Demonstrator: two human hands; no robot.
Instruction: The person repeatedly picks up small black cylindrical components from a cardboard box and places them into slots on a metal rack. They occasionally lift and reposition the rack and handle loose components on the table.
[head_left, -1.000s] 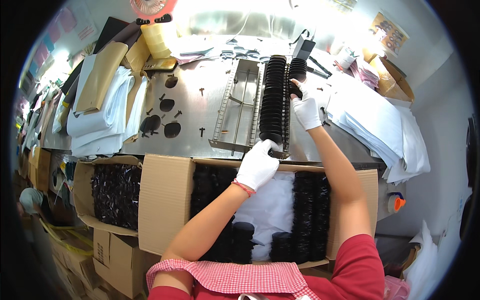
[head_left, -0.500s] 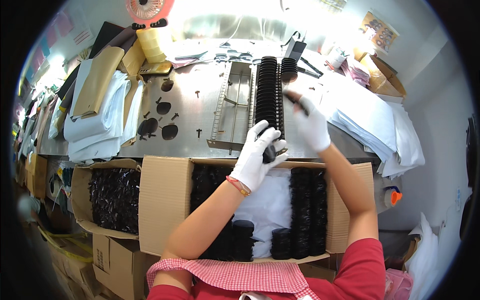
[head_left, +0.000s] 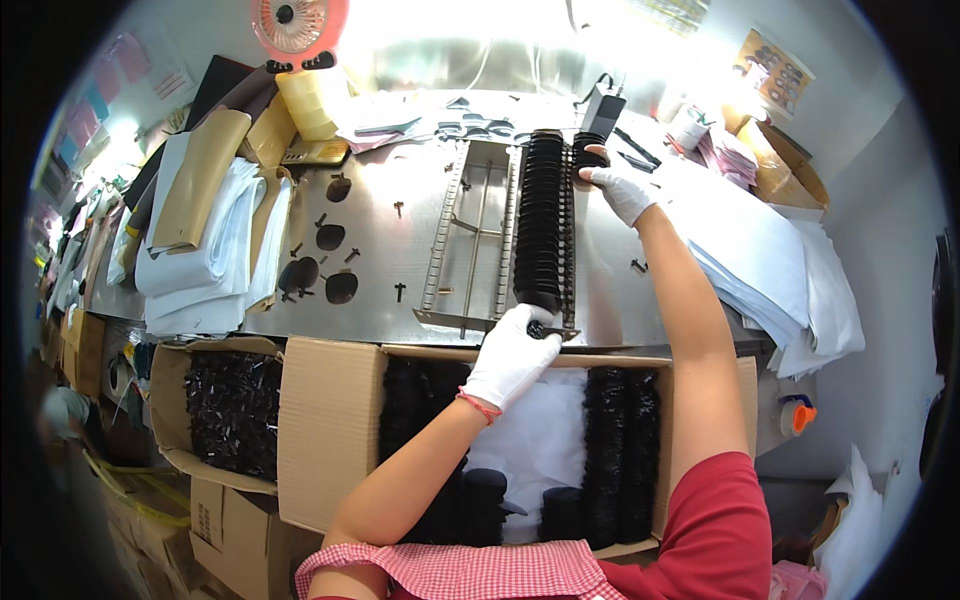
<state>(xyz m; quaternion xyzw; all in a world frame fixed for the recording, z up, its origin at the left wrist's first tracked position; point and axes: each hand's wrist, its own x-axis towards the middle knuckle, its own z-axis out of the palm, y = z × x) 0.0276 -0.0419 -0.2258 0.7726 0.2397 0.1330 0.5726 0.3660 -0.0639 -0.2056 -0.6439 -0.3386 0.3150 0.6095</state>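
A metal rack [head_left: 433, 262] lies on the steel table, its right side filled by a long row of dark lenses [head_left: 540, 215]. At the row's near end, my left hand [head_left: 515, 352] in a white glove is closed around a small black piece [head_left: 537, 328]; its fingertips meet the nearest lens. My right hand [head_left: 622, 192], gloved with thumb and index fingertip bare, pinches at a short stack of dark lenses [head_left: 590, 146] right of the rack's far end. Whether it grips one lens or several is hidden.
Loose dark lenses [head_left: 341, 287] and small screw-like parts [head_left: 401, 291] lie left of the rack. An open carton [head_left: 333, 430] of lens rows stands in front, beside a box of small black parts [head_left: 235, 410]. Paper stacks [head_left: 205, 265] flank the work area; a pink fan [head_left: 298, 28] stands behind.
My right hand has reached away from me to the short lens stack. My left hand has lowered to the rack's near end; the dark lens it held now seems to stand at the row's end.
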